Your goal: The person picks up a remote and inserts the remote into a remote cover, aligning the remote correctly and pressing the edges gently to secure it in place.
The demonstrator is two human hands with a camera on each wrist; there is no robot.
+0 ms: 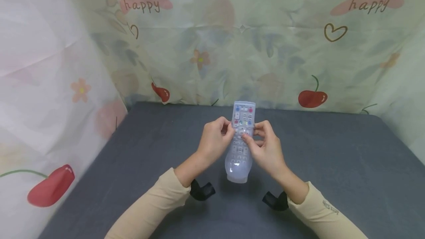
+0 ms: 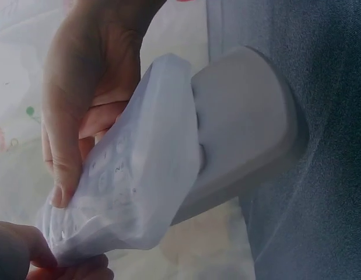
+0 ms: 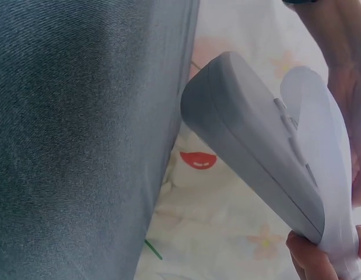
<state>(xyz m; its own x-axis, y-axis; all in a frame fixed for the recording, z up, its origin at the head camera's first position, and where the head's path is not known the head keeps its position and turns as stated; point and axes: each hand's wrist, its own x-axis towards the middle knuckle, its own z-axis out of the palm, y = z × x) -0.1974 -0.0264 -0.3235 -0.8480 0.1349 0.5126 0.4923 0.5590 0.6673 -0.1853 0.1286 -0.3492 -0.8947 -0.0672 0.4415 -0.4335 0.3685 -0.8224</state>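
Observation:
A grey remote control (image 2: 244,111) sits partly inside a translucent soft cover (image 1: 239,154), its buttons showing through. The cover's lower end stands loose and lifted off the button face, leaving the grey bottom end of the remote bare in both wrist views. My left hand (image 1: 216,137) pinches the cover at the remote's left edge, thumb against fingers. On the other side my right hand (image 1: 267,148) grips remote and cover together, with the thumb (image 2: 65,181) on the button face and the fingers behind. Both hands hold it upright, tilted above the dark table.
The dark grey table (image 1: 149,146) ends at a printed cloth backdrop (image 1: 239,47) behind, with cloth (image 1: 43,102) at the left side too. Black curved pieces (image 1: 202,191) stick out under both wrists, near the cream sleeves (image 1: 156,202).

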